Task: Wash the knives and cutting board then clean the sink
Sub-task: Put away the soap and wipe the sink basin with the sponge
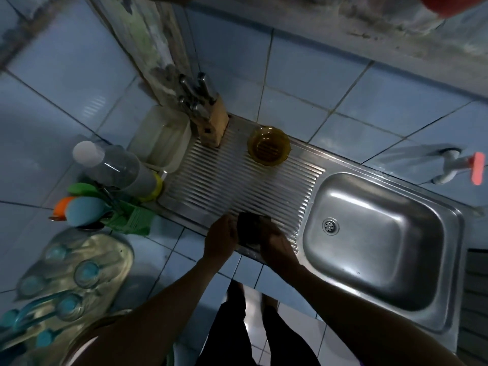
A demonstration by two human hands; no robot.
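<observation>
At the drainboard's near edge, both hands, left and right, clamp a dark pad, likely readying it for scrubbing; knives sit in their block, sink bare.

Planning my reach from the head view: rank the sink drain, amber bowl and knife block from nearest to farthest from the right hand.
From the right hand:
1. Sink drain, just to its right in the basin.
2. Amber bowl, farther back on the drainboard.
3. Knife block, back left corner.
</observation>
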